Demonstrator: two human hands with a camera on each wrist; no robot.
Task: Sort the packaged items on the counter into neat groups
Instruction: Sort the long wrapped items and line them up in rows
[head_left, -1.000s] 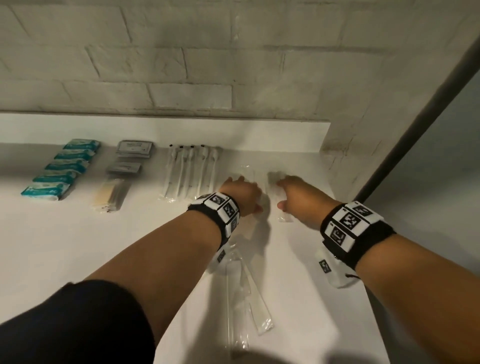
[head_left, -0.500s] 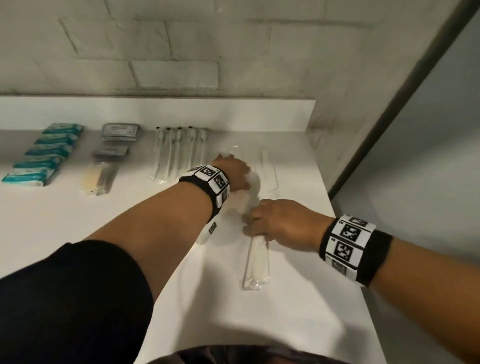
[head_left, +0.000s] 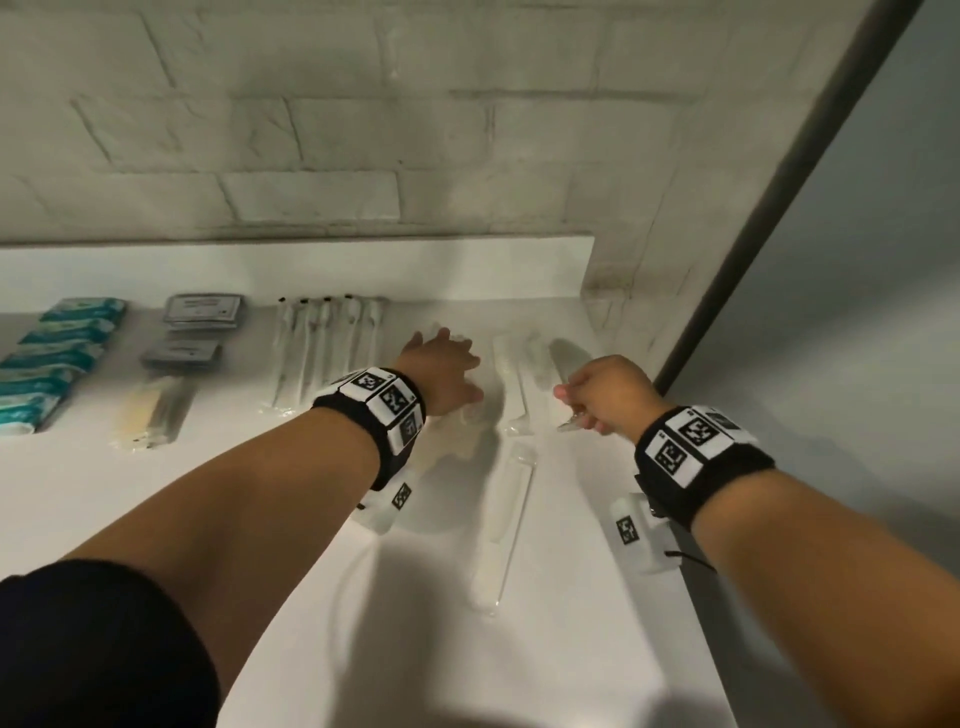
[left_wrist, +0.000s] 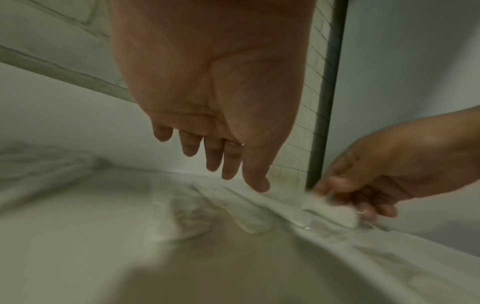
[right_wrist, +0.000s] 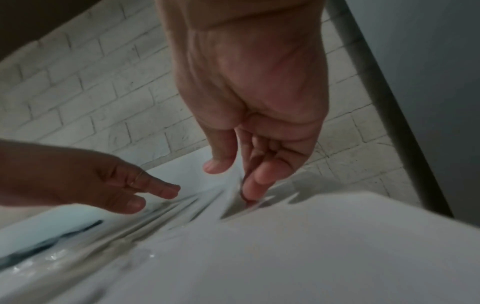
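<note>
Several long clear packets lie side by side at the back right of the white counter. My left hand lies flat on the leftmost of them, fingers straight. Just right of the row, my right hand pinches the near end of one clear packet between thumb and forefinger. Another clear packet lies alone nearer to me, between my two forearms.
Left along the back stand rows of black-tipped stick packets, grey sachets, a tan stick packet and teal packs. A brick wall and a low ledge close the back. A dark post borders the counter's right edge.
My right hand has left the near packet and gone back and right, now pinching a clear packet beside the row. My left hand has stayed on the clear packets.
</note>
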